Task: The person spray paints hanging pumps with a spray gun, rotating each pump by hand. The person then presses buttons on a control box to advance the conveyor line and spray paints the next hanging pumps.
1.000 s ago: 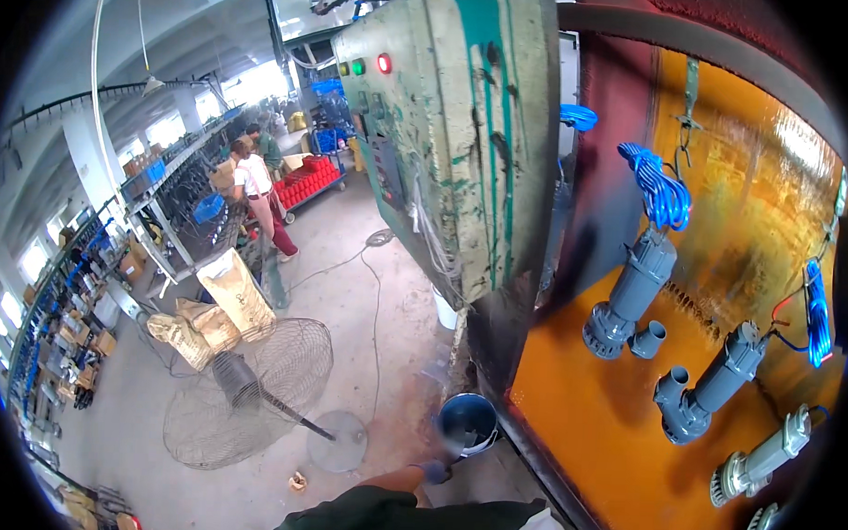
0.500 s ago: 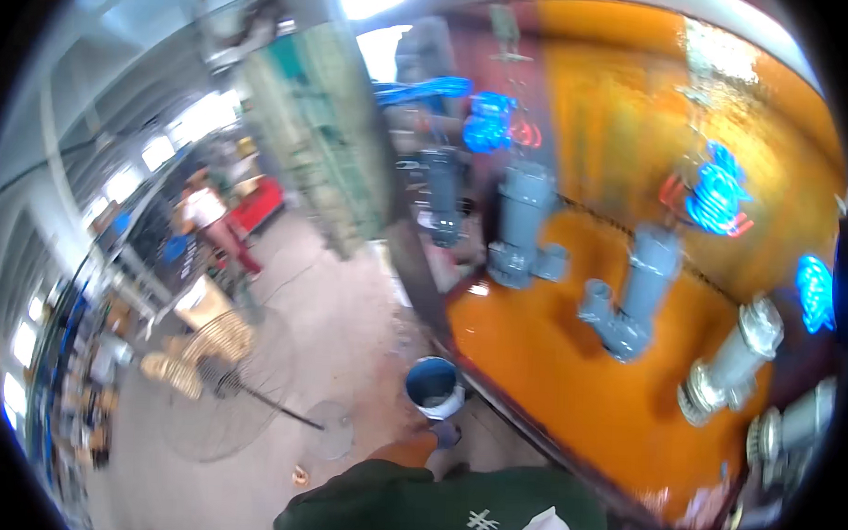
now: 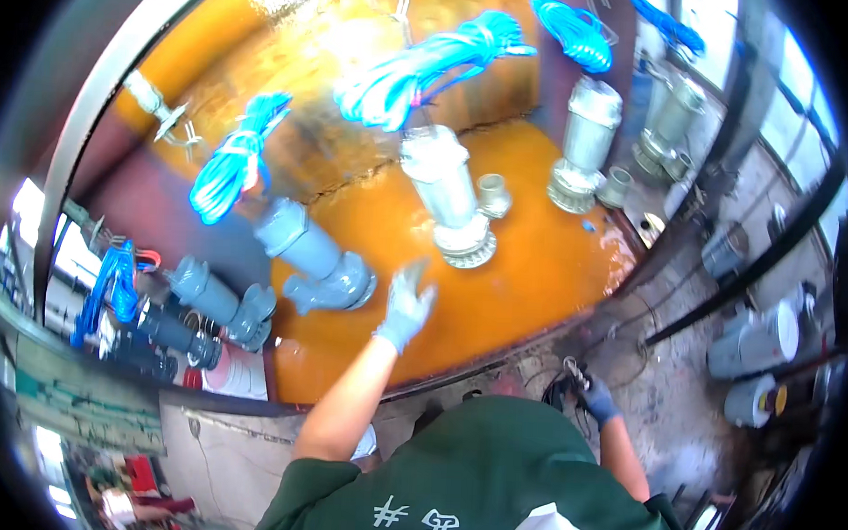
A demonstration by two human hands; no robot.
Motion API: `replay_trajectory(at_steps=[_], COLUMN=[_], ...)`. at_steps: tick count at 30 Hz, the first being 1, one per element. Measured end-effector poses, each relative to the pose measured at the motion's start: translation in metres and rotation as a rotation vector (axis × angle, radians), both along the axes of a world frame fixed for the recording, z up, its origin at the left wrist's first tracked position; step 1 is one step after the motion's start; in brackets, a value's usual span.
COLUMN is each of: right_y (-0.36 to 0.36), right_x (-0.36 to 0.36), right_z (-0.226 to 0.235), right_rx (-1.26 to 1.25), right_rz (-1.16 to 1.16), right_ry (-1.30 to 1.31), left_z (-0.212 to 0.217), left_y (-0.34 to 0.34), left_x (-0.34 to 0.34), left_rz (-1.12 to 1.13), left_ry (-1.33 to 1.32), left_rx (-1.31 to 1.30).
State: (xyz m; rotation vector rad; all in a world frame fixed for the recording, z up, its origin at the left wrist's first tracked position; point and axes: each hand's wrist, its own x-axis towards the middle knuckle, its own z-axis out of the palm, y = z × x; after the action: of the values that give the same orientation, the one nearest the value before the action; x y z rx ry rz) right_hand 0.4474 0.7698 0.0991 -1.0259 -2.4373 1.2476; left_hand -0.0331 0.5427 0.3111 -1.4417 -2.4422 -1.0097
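orange tank floor [image 3: 536,269]; left hand [image 3: 407,305] spread empty near pump [image 3: 448,196], right hand [image 3: 595,394] gripping cable [image 3: 569,378].

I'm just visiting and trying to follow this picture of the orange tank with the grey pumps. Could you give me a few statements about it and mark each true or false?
1. The person's left hand is gloved and stretched out with fingers spread over the orange tank. True.
2. That left hand is gripping the silvery pump. False: it is apart from the pump and holds nothing.
3. The right hand is down by the floor at the tank's edge, closed on a small metal part. True, though what the part is cannot be told.
4. The coiled cables hanging over the pumps are red. False: they are bright blue.
5. The person's shirt is white. False: it is dark green.
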Motion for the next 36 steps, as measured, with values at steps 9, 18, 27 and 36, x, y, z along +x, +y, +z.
replay_trajectory(at_steps=[9,18,27,36], right_y=[0.002,-0.019,-0.034,-0.036], right_x=[-0.117,-0.179,-0.211,-0.21], right_z=[0.227,0.29,0.262,0.228], right_rx=[0.055,0.017,0.034,-0.068], right_rz=[-0.196,-0.157,-0.205,-0.264], right_ry=[0.214,0.076,0.082,0.185], left_z=[0.146,0.138,0.133,0.14], left_y=[0.152,0.163,0.166,0.18], left_x=[-0.078,-0.101,-0.119,-0.135], left_rz=[0.07,0.177,0.156,-0.076], left_ry=[0.543,0.622,0.572,0.497], left_rx=[0.229,0.025,0.059,0.25])
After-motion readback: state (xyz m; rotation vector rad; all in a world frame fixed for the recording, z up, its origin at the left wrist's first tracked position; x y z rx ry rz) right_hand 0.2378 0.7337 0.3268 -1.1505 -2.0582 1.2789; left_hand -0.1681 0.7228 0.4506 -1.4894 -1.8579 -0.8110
